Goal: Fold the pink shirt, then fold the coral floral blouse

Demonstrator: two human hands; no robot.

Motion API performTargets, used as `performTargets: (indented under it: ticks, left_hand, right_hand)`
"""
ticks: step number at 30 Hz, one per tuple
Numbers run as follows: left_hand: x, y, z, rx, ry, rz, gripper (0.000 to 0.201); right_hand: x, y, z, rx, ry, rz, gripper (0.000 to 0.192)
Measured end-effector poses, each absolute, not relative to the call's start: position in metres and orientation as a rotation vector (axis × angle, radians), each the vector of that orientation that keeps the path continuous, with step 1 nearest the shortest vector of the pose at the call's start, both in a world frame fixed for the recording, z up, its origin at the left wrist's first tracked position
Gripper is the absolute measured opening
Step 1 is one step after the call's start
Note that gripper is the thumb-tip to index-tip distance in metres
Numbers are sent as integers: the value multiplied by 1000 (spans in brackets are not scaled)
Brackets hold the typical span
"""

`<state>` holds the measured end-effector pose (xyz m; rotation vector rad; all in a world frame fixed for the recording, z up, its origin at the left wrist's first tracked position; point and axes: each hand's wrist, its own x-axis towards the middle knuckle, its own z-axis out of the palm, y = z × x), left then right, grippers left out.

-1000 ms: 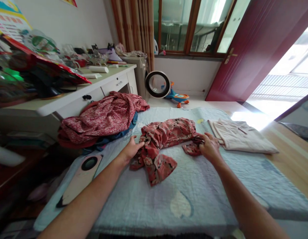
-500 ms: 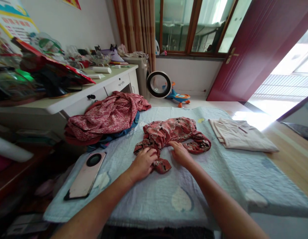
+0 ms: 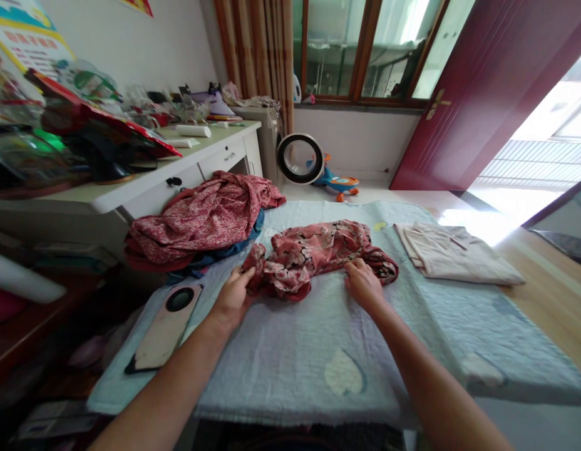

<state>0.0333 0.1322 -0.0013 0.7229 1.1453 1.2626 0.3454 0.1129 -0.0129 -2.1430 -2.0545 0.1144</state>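
A crumpled red patterned garment [image 3: 325, 247] lies bunched on the light blue quilted cloth [image 3: 290, 363] in front of me. My left hand [image 3: 235, 289] grips its left end, thumb over the fabric, and lifts that part a little. At the garment's near edge, right of the middle, my right hand [image 3: 362, 280] has its fingers closed on the fabric. The fingertips of both hands are partly hidden by the folds. What kind of garment it is cannot be told from its bunched shape.
A heap of red floral clothes [image 3: 201, 219] lies to the left, over something blue. Nearer me on that side is a phone [image 3: 161, 335]. A folded cream garment [image 3: 459, 257] rests at the right. Beyond the left heap stands a cluttered white desk [image 3: 234, 133].
My left hand has moved left and slightly away from me, drawing the garment's left end with it. My right hand has shifted right along the near edge.
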Motion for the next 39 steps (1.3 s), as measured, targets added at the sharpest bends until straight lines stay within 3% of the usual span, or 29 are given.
performTargets:
  ticks: [5, 8, 12, 14, 16, 18, 22, 25, 28, 34, 39]
  left_hand:
    - [20, 120, -23, 1579, 1567, 1319, 69]
    - [22, 111, -21, 2149, 1476, 1033, 73]
    - [30, 105, -21, 2514, 1465, 687, 91]
    - [33, 107, -23, 2566, 1415, 587, 83]
    - [35, 113, -23, 2553, 1383, 555, 58]
    - [36, 120, -19, 2462, 1383, 607, 34]
    - [40, 126, 3, 1861, 1311, 918, 13]
    - [47, 117, 23, 1191, 1110, 1020, 25]
    - [53, 105, 29, 916, 965, 864, 38]
    - [38, 108, 1, 1549, 1231, 763, 14]
    - [32, 113, -4, 1684, 1287, 684, 18]
  right_hand:
    - [379, 106, -1, -2436, -1983, 182, 26]
    - [394, 112, 7, -2420, -2039, 226, 26]
    - [403, 126, 10, -2262, -1994, 54, 32]
    - [402, 133, 6, -2163, -2058, 39, 47]
    - [399, 140, 0, -2117, -2176, 85, 55]
    - [398, 146, -5, -2127, -2269, 130, 49]
    - [410, 157, 0, -2098, -2244, 47, 32]
    - [431, 161, 15, -2109, -2048, -83, 31]
    - [455, 161, 28, -2177, -1906, -129, 33]
    - [460, 149, 30, -2265, -1775, -113, 48]
    - [420, 125, 22, -2026, -2112, -28, 31]
